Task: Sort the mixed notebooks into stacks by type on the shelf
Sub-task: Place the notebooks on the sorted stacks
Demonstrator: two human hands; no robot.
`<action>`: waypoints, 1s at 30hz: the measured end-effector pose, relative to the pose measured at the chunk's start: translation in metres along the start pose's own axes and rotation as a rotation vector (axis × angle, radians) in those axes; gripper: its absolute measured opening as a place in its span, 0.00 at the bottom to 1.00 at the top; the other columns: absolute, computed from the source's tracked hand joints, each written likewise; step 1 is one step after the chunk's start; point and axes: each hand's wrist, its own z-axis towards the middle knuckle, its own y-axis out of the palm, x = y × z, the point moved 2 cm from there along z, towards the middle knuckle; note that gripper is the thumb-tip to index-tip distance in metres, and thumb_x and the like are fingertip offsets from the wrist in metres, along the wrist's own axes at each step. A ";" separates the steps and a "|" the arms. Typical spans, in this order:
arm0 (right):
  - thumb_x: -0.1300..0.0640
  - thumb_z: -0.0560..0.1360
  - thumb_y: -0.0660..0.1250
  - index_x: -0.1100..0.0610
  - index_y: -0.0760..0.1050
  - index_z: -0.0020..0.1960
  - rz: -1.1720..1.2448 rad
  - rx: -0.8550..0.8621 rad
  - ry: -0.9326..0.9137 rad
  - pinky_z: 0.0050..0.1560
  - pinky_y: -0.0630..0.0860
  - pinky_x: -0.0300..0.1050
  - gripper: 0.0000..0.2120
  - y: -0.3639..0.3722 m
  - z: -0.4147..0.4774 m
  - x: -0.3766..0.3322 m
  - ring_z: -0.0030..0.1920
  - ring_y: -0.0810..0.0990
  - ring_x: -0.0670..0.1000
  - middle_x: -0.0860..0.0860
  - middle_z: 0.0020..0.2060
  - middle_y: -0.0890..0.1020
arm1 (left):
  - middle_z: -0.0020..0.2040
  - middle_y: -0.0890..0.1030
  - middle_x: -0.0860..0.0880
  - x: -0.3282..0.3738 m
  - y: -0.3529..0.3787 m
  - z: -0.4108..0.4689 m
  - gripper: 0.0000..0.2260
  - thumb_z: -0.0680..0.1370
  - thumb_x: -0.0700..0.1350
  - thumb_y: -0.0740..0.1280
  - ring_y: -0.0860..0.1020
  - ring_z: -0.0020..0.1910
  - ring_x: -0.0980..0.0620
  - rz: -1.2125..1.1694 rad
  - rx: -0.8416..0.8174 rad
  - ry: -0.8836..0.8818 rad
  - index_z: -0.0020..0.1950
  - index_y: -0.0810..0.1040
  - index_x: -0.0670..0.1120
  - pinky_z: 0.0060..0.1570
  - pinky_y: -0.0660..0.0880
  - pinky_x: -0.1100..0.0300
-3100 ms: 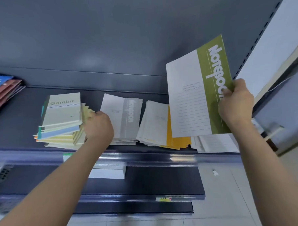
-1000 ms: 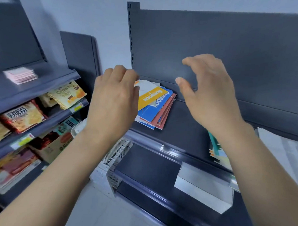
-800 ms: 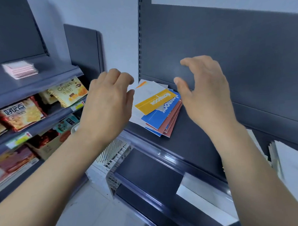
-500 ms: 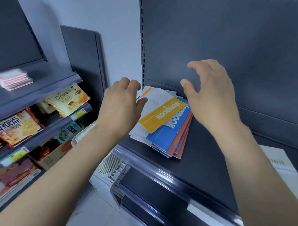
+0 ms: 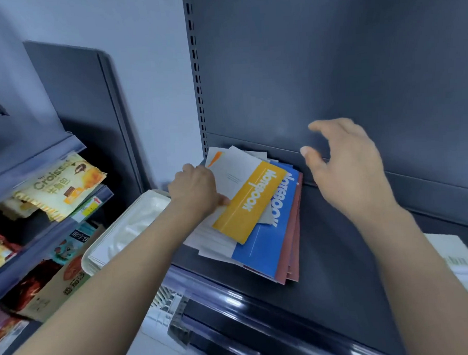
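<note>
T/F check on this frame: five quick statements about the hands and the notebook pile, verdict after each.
1. The yellow notebook lies on top of the pile. True.
2. The right hand holds a notebook. False: it hovers open beside the pile, holding nothing.
3. The blue notebook lies under the yellow one. True.
4. The left hand is clear of the pile. False: it grips the yellow notebook's left edge, thumb on the cover.
5. The croissant pack shares the notebooks' shelf. False: it sits on the rack to the left.
</note>
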 end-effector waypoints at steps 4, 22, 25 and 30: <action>0.56 0.77 0.63 0.58 0.70 0.66 0.012 -0.031 0.081 0.59 0.68 0.48 0.18 0.018 0.005 -0.009 0.60 0.72 0.55 0.54 0.60 0.75 | 0.55 0.75 0.39 -0.013 -0.010 0.014 0.08 0.79 0.40 0.60 0.74 0.52 0.40 -0.155 0.135 0.091 0.55 0.67 0.38 0.40 0.65 0.55; 0.42 0.72 0.66 0.62 0.70 0.58 -0.100 -0.426 0.548 0.56 0.68 0.50 0.26 0.145 0.017 -0.064 0.61 0.68 0.60 0.60 0.58 0.72 | 0.37 0.69 0.49 -0.119 -0.040 0.035 0.09 0.77 0.34 0.54 0.70 0.37 0.45 -0.700 0.311 0.027 0.56 0.62 0.41 0.28 0.61 0.55; 0.45 0.71 0.68 0.60 0.71 0.53 -0.087 -0.457 0.593 0.51 0.71 0.48 0.20 0.148 0.025 -0.063 0.58 0.73 0.58 0.58 0.55 0.76 | 0.38 0.70 0.49 -0.125 -0.041 0.034 0.09 0.78 0.34 0.54 0.70 0.35 0.48 -0.729 0.286 0.059 0.57 0.62 0.42 0.27 0.62 0.57; 0.54 0.73 0.68 0.59 0.71 0.44 0.156 -0.420 0.755 0.48 0.77 0.47 0.09 0.147 0.024 -0.063 0.47 0.78 0.55 0.55 0.46 0.79 | 0.42 0.72 0.49 -0.127 -0.041 0.030 0.10 0.79 0.35 0.54 0.71 0.41 0.44 -0.772 0.271 0.128 0.60 0.62 0.40 0.34 0.65 0.54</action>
